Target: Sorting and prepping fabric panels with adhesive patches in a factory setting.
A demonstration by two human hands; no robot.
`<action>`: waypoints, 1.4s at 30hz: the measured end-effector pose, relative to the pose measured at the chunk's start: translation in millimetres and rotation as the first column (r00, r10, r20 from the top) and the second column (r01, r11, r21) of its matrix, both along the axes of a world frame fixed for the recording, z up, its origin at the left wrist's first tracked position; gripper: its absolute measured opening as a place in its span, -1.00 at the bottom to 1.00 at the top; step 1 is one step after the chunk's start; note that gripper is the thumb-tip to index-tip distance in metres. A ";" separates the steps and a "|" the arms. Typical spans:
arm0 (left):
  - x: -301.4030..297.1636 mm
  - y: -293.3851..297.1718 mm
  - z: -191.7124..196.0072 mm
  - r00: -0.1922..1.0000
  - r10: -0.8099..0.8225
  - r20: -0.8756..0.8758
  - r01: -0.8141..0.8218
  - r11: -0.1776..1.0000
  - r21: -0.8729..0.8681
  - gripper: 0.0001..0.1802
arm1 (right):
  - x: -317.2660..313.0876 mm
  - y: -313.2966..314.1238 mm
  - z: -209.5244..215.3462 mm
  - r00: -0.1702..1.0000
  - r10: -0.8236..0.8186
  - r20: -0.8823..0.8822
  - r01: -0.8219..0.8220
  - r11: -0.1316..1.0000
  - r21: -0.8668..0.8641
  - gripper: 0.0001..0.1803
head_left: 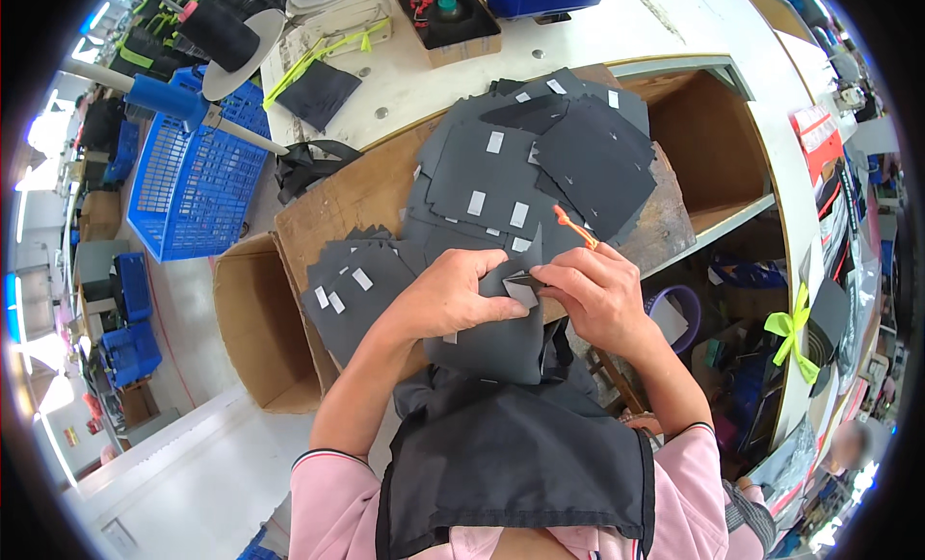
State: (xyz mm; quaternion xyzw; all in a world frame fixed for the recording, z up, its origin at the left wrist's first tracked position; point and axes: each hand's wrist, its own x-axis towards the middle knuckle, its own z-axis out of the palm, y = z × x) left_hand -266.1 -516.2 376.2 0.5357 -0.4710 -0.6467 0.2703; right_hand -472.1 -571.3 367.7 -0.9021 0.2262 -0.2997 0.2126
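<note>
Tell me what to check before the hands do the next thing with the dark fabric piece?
1. Left hand grips the dark fabric piece: ok.
2. Right hand pinches the piece's top edge by the small white tag: ok.
3. Orange tool tucked in the right hand, tip pointing away from fingers: ok.
4. Pile of cut pieces resting on the brown board: ok.
5. Smaller stack to the left, sitting near the board's edge: cannot tell if steady.

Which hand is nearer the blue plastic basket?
Left. The left hand lies on the basket's side of the dark fabric piece; the right hand is farther across.
</note>
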 end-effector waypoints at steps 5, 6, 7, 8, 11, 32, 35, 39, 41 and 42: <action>-0.6 -2.4 -0.1 1.000 0.016 0.007 -0.016 1.000 -0.009 -0.64 | -3.6 5.1 6.2 0.997 -0.075 0.010 0.074 0.996 0.055 -0.67; -0.7 -3.4 0.9 0.999 -0.028 0.044 0.027 0.999 0.024 -0.62 | -4.2 6.0 9.7 0.996 -0.062 -0.057 0.068 0.992 0.106 -0.69; -1.5 -2.9 0.8 0.999 -0.031 0.041 0.030 0.999 0.026 -0.62 | -3.8 7.0 9.3 0.996 -0.065 -0.060 0.071 0.992 0.108 -0.69; -2.4 -4.0 0.6 0.999 -0.031 0.038 0.029 0.998 0.048 -0.61 | -2.3 5.4 8.1 0.991 -0.130 0.036 0.113 0.946 0.303 -0.70; -7.8 -10.3 4.3 0.998 -0.046 0.053 0.045 0.998 0.032 -0.61 | 7.2 -8.0 17.7 0.993 -0.115 0.027 0.082 0.833 0.547 -0.73; -2.0 16.5 -17.6 0.932 0.326 -0.160 -0.282 0.928 0.245 -0.60 | 2.1 13.4 -42.6 0.870 -0.493 0.010 0.378 0.681 0.627 -0.81; -1.2 15.4 -22.5 0.958 0.271 -0.096 -0.250 0.950 0.185 -0.67 | -2.6 23.2 -27.8 0.911 -0.410 0.055 0.345 0.827 0.445 -0.75; -3.2 12.3 -16.4 0.954 0.269 -0.130 -0.238 0.948 0.214 -0.71 | -3.5 23.8 -39.2 0.971 -0.208 0.115 0.154 0.919 0.363 -0.67; -4.2 12.9 -17.1 0.963 0.246 -0.111 -0.222 0.956 0.189 -0.71 | -0.2 24.8 -45.8 0.973 -0.187 0.138 0.143 0.950 0.279 -0.64; -5.0 13.4 -17.6 0.959 0.254 -0.123 -0.229 0.955 0.186 -0.71 | 2.2 25.1 -45.4 0.972 -0.186 0.140 0.141 0.950 0.280 -0.64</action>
